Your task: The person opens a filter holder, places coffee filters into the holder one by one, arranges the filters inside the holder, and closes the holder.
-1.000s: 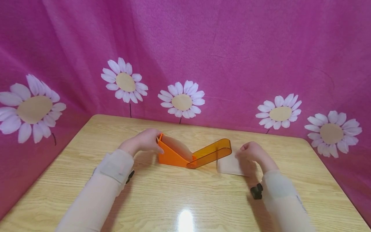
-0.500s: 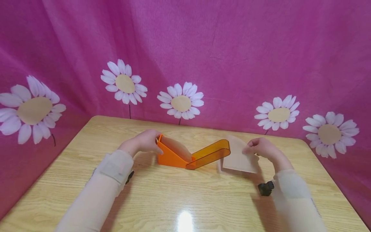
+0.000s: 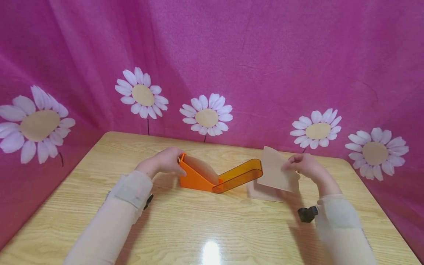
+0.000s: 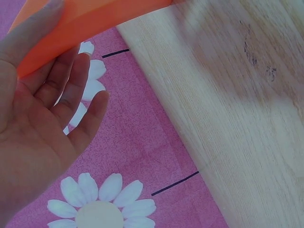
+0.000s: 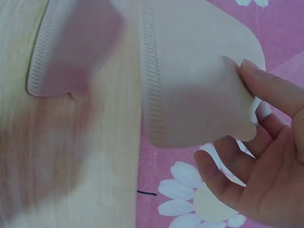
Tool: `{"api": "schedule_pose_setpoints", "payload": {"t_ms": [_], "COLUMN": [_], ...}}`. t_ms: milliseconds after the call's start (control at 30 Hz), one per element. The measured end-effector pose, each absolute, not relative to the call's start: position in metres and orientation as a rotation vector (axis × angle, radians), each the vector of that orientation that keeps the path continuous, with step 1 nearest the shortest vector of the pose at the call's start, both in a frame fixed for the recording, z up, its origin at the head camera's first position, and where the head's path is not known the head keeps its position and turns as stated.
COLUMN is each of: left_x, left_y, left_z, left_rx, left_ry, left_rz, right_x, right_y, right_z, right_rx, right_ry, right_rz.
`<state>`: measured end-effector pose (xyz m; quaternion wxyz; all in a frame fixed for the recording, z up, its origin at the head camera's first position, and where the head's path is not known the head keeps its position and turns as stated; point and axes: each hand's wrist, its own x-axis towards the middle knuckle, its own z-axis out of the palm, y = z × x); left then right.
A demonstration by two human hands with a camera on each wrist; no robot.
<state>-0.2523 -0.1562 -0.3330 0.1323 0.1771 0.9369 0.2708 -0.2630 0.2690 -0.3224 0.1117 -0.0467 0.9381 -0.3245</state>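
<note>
The left hand point(image 3: 165, 160) clasps the orange box point(image 3: 196, 180) at its nine o'clock end. Over past the amber lid point(image 3: 239, 179), at three o'clock, the right hand point(image 3: 307, 168) pinches a paper filter point(image 3: 274, 171), thumb against fingers, above another filter point(image 3: 260, 192).

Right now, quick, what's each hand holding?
Left hand: holding the orange holder by its tall end.
Right hand: pinching a paper filter.
</note>
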Motion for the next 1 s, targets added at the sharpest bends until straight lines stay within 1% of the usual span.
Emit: {"api": "schedule_pose_setpoints", "payload": {"t_ms": [633, 1000], "left_x": [-0.253, -0.252], "left_y": [-0.156, -0.155], "left_z": [-0.333, -0.332], "left_rx": [0.507, 0.500], "left_ry": [2.711, 2.706], "left_rz": [0.803, 0.809], "right_x": [-0.254, -0.242], "right_y": [0.261, 0.234], "right_z": [-0.291, -0.265], "right_rx": [-0.158, -0.207], "right_ry": [2.877, 3.004], "right_rz": [-1.071, -1.152]}}
